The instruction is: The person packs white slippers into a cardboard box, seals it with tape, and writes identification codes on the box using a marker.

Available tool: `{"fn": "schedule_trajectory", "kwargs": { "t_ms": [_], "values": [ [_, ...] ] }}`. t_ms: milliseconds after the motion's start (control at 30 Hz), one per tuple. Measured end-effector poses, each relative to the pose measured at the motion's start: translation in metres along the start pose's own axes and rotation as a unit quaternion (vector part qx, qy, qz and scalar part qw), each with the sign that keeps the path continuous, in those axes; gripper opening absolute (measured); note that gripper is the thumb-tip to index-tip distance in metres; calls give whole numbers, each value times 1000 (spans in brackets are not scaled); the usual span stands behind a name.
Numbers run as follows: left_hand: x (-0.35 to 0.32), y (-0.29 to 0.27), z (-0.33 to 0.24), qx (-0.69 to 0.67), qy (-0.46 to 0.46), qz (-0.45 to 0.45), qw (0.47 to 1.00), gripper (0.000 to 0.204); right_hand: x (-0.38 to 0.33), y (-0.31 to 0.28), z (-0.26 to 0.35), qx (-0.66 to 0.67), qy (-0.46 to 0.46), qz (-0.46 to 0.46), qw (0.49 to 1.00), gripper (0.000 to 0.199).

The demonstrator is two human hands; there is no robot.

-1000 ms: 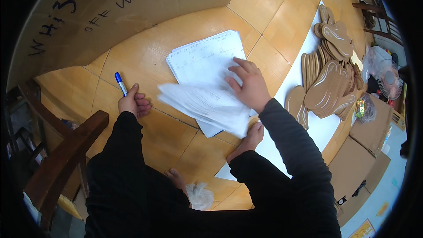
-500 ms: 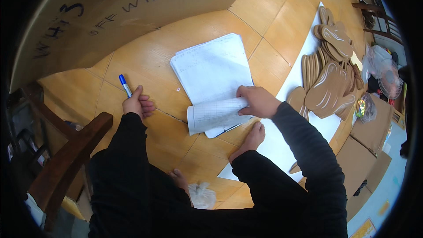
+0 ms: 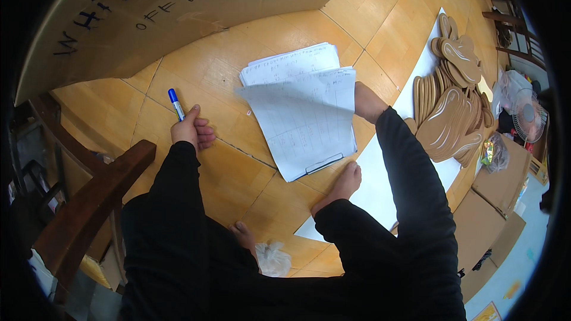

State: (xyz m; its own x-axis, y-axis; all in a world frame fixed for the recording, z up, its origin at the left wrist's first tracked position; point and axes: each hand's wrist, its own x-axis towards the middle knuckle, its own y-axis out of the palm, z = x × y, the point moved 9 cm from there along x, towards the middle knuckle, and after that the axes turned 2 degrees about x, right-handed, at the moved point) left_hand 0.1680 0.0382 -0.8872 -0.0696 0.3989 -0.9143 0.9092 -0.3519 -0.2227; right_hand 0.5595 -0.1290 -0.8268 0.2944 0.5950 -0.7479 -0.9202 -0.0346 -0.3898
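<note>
White sheets (image 3: 303, 116) clipped in a stack lie on the wooden floor (image 3: 226, 71), long axis running away from the person. Nearer, the right hand (image 3: 367, 102) lifts the top page's far edge; the left hand (image 3: 191, 129), well left, clamps a blue pen (image 3: 176, 104).

A floor of light wooden panels (image 3: 380, 18) is seen, divided by dark seams. A large sheet of brown cardboard (image 3: 178, 18) is laid along its upper left. A dark wooden chair frame (image 3: 89, 202) is placed at the lower left. Brown cardboard boxes (image 3: 499, 202) are stacked at the right, with a small electric fan (image 3: 526, 116) near them.
</note>
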Motion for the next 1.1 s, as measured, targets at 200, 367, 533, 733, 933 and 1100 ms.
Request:
{"fn": "schedule_trajectory", "kwargs": {
  "t_ms": [200,367,533,733,933,1100],
  "values": [
    [0,0,0,2,1,5,1000,46,-13,-25,25,356,-101,-41,928,42],
    [1,0,1,9,-3,-1,1000,47,-16,-38,49,57,-133,-189,971,28],
    [1,0,1,4,4,4,1000,47,-25,-35,54,-24,-108,-249,962,25],
    [2,1,2,0,-1,9,1000,48,-55,-48,64,-9,-140,-276,951,21],
    [1,0,0,7,3,2,1000,48,-81,-33,49,105,-133,-114,979,34],
    [2,1,1,4,0,1,1000,47,-71,16,24,338,-7,79,938,50]
  ]
}}
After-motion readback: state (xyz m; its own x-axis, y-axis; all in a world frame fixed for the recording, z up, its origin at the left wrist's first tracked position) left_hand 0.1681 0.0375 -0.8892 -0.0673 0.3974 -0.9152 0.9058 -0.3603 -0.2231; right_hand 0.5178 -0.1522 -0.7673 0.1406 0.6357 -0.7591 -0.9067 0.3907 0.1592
